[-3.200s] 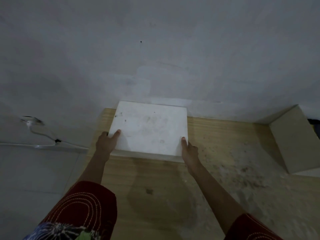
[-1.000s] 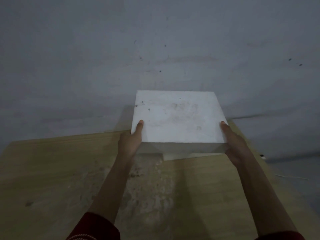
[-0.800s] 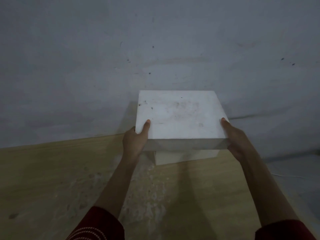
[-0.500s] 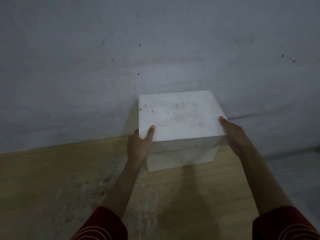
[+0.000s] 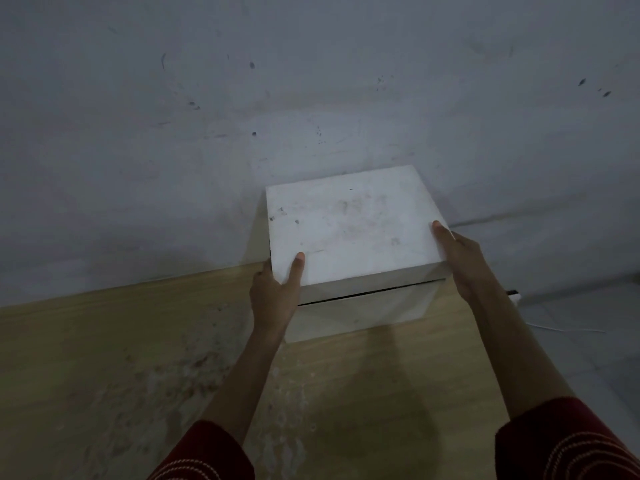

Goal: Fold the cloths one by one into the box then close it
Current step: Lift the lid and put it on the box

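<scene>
Evidently the left hand (image 5: 273, 292) and right hand (image 5: 464, 261) are gripping the lid (image 5: 349, 223) at its sides, over the box (image 5: 360, 313); it is looking stiff and light.

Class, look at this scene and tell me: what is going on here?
A person holds a white lid over the box. The left hand grips its near left corner, thumb on top; the right hand grips its right edge. A thin dark gap between lid and box shows it is not yet fully seated. The box stands on a wooden surface by a grey wall. No cloths show.
</scene>
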